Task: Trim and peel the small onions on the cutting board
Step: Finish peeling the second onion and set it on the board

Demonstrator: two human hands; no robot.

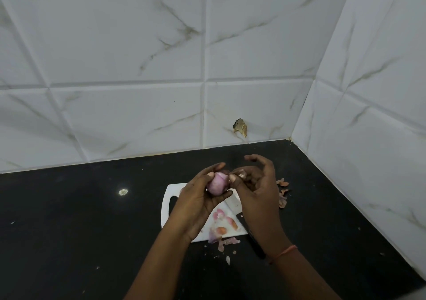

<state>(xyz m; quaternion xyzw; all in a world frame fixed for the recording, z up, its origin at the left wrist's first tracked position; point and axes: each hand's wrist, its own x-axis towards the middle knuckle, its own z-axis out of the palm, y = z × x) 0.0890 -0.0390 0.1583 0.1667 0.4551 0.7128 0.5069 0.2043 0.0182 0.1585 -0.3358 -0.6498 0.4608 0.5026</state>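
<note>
My left hand [198, 198] holds a small pink onion [216, 183] in its fingertips above the white cutting board [167, 207]. My right hand [255, 184] pinches a brownish scrap of onion skin [241, 173] at the onion's right end, its other fingers spread. Pink trimmed pieces and peels [222, 222] lie on the board under my hands. A dark-handled knife [250, 234] rests along the board's right edge, partly hidden by my right forearm.
The black countertop [80, 219] carries loose peel scraps [283, 192] to the right of the board and more [227, 242] at its front edge. White marble-look tiled walls close the back and right side, with a chipped spot [240, 126] low on the back wall.
</note>
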